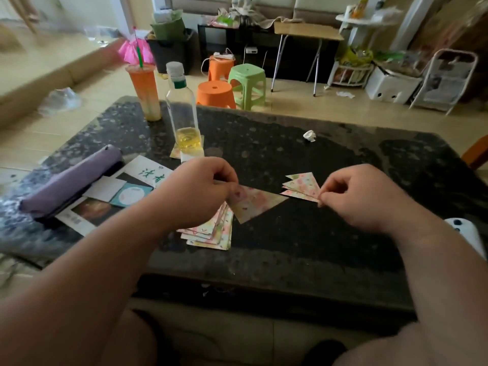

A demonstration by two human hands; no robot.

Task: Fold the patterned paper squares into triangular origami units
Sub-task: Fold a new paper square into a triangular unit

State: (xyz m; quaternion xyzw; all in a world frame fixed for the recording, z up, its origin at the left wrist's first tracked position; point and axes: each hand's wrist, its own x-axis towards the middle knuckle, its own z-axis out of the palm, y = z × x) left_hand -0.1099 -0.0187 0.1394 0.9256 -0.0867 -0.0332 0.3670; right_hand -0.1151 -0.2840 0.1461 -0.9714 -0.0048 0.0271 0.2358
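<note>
Your left hand (200, 191) has its fingers curled, pinching the left corner of a folded triangle (254, 204). The triangle lies flat on the dark table (317, 247), point toward your right.

Your right hand (351, 199) is curled too, thumb and fingertips nipping the near corner of the pile of finished units (303, 187). That pile is fanned on the table just right of the triangle, not touching it.

Progress: early to middling. The finished pile is small, maybe three or four units; the edges blur, so the count is not firm. The stack of squares (211, 231) sits under and just behind your left wrist. It is several sheets thick and unfolded, so most of the work is left.

The triangle in your left hand looks larger than the finished ones, so judge it part-folded and needing more creases before it joins the pile. A bottle (184, 120) stands behind your left hand, clear of the papers.
</note>
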